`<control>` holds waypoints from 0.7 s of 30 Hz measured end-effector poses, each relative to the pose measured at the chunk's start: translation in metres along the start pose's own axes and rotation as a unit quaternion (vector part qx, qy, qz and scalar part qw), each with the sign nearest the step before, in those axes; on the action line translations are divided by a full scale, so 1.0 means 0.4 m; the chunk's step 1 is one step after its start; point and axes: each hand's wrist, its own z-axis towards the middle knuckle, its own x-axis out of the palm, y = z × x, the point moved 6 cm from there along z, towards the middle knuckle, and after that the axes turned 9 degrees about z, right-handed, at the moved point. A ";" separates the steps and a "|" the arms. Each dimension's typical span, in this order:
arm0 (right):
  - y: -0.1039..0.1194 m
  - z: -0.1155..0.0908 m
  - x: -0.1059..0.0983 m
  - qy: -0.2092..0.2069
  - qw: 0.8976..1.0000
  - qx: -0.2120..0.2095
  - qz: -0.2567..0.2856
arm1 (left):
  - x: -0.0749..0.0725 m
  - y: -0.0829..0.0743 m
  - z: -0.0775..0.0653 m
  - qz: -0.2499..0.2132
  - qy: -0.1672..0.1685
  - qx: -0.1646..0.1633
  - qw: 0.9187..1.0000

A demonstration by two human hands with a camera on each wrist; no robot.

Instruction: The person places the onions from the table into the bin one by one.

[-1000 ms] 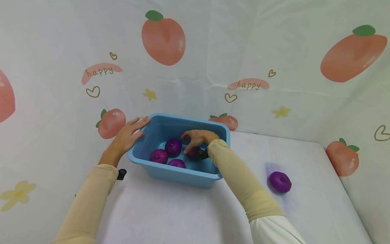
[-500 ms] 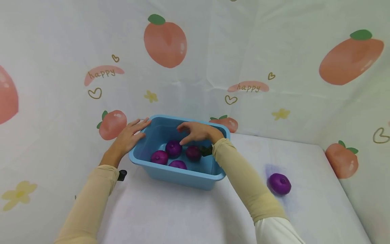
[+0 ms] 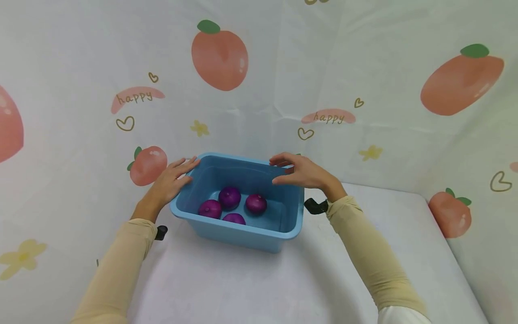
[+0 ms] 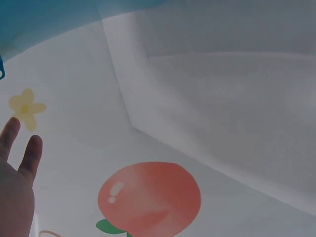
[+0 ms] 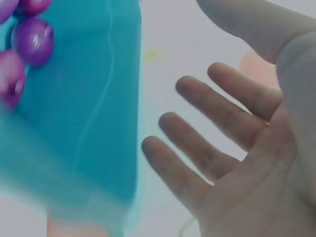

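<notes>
A blue plastic bin [image 3: 234, 236] stands on the white surface against the back. Several purple onions lie on its floor, among them one at the rear [image 3: 229, 198], one at the left [image 3: 210, 209] and one at the right [image 3: 256, 204]. My left hand [image 3: 170, 182] rests its fingers, fairly straight, on the bin's left rim. My right hand [image 3: 305, 173] hovers at the bin's back right corner, fingers spread and holding nothing. In the right wrist view its palm [image 5: 247, 182] shows bare beside the bin wall [image 5: 113, 98].
A white cloth wall [image 3: 251, 121] printed with peaches and flowers rises right behind the bin. White tabletop [image 3: 226, 288] extends in front and to the right. My right forearm [image 3: 364, 252] covers part of the right side.
My right hand has lifted out of the bin and moved right, leaving an onion behind on the floor. The onion on the table is now hidden by my right forearm. My left hand stays put.
</notes>
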 end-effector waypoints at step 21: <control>-0.273 -0.409 -0.153 -0.087 0.984 0.121 -0.099 | 0.007 0.007 0.003 -0.009 0.000 0.009 1.000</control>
